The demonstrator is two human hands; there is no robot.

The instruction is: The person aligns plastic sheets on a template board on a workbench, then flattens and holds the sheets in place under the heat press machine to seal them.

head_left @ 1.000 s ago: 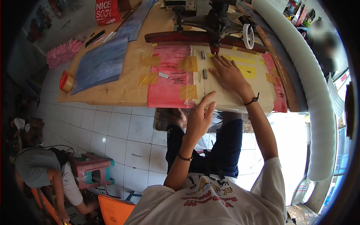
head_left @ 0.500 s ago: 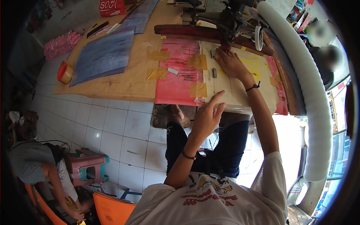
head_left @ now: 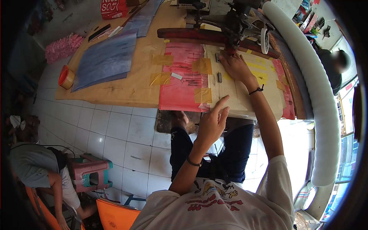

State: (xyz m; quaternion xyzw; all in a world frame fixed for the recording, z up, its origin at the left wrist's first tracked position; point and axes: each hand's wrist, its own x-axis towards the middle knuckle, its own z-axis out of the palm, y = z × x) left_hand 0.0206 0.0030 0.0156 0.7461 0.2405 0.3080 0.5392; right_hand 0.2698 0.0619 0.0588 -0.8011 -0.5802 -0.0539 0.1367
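My right hand [head_left: 235,68] lies on a board covered in beige sheet [head_left: 237,99], fingers stretched forward under the head of a dark machine [head_left: 234,28] with a long dark red bar [head_left: 188,34]. My left hand [head_left: 211,124] hovers at the board's near edge, index finger and thumb extended, holding nothing. Between them lies a small dark block [head_left: 219,77]; a similar grey piece [head_left: 217,57] sits by my right fingertips. Left of the beige area runs a red sheet [head_left: 178,97], fixed with strips of brown tape [head_left: 202,96]. A small white piece [head_left: 176,76] rests on it.
Blue-grey sheets [head_left: 103,59] and a tape roll [head_left: 66,77] lie on the table's left. A long white padded roll [head_left: 322,115] runs along the right. At lower left, a bent-over person [head_left: 34,165] is near a plastic stool [head_left: 92,172] and an orange chair [head_left: 117,214].
The table appears slightly lower in view. My hands stay almost in place. At lower left, the other person's hands have moved down, and the person at far right has shifted a little.
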